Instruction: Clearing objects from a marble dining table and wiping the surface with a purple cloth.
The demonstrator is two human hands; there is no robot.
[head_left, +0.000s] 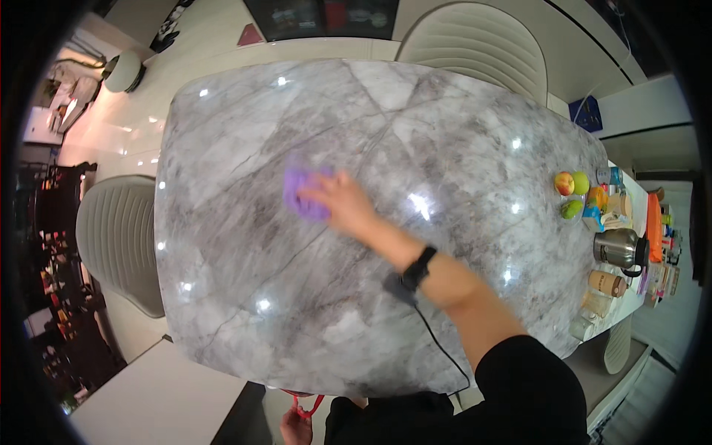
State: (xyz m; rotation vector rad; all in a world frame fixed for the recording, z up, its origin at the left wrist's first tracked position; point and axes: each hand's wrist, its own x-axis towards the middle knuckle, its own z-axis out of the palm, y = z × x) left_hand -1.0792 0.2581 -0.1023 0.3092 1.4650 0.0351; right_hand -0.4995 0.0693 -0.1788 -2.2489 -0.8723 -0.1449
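On the grey marbled table (356, 297), my right hand (341, 200) is stretched out to the left of the middle, its fingers on a purple cloth (304, 194). Both hand and cloth are smeared by motion. A black band with a small box and a cable (415, 274) sits on my right wrist. Below the table's near edge, my left hand (297, 429) is closed on a red loop-shaped handle (308, 409). The table edge hides most of what this handle belongs to.
Along the right edge stand apples (564, 183), a green fruit (571, 209), a steel jug (617, 248), a brown cup (607, 283) and several packages. Chairs stand at the far side (475, 41) and left (119, 237). A white surface (159, 393) lies at the lower left.
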